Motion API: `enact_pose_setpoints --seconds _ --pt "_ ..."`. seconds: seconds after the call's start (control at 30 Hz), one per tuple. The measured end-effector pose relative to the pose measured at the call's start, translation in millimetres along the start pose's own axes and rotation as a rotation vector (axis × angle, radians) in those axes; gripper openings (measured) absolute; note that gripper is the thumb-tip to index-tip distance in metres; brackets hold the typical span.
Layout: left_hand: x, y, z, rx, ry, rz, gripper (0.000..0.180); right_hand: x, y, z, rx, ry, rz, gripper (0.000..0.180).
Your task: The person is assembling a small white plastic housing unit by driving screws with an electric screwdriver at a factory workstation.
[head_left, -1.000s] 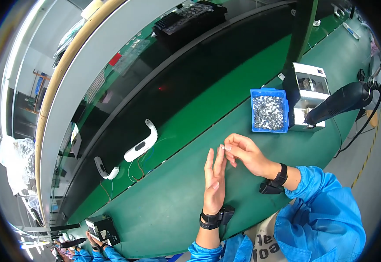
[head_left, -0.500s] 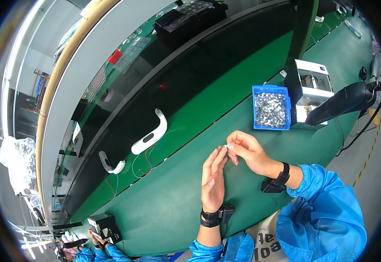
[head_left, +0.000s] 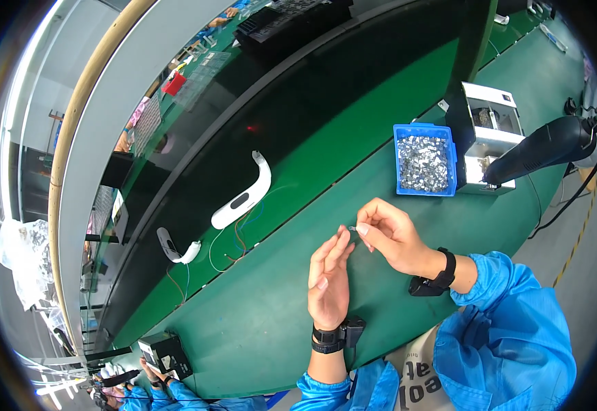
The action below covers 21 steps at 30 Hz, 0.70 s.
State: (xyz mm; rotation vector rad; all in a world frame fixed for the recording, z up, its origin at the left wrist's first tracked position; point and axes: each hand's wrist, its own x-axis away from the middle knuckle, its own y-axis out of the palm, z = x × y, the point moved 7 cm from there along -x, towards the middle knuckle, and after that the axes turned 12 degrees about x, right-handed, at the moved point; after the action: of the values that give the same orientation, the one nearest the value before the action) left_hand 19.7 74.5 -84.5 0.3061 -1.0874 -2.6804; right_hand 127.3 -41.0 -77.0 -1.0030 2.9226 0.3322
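My right hand [head_left: 398,236] is closed in a pinch, with a tiny silvery piece [head_left: 352,228] between thumb and forefinger; the piece is too small to make out its kind. Beside it my left hand [head_left: 329,284] is held up with its fingers stretched out and close together, their tips very near the piece. Nothing shows in the left palm. Beyond my right hand stands a blue bin [head_left: 453,168] filled with many small silvery metal pieces [head_left: 423,164].
Right of the bin is a black-and-white bench machine [head_left: 493,147], with a thick black tool [head_left: 548,151] and cable before it. White curved parts [head_left: 243,198] with thin wires lie on the green belt [head_left: 298,181]. Another person's hands are at a black box [head_left: 166,356], lower left.
My left hand has shifted slightly left, its fingertips a little farther from my right hand. The pinch remains. The white curved parts appear slightly farther up and right; the whole view has shifted a little.
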Motion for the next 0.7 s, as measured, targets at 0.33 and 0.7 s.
enact_pose_setpoints --seconds 0.33,0.7 --pt "3.3 4.6 3.3 -0.331 0.069 -0.03 0.07 0.9 0.6 5.6 -0.058 0.091 -0.028 0.007" --pt "1.6 7.2 9.3 -0.387 0.105 0.001 0.067 -3.7 -0.4 2.3 -0.108 0.07 -0.021 0.007"
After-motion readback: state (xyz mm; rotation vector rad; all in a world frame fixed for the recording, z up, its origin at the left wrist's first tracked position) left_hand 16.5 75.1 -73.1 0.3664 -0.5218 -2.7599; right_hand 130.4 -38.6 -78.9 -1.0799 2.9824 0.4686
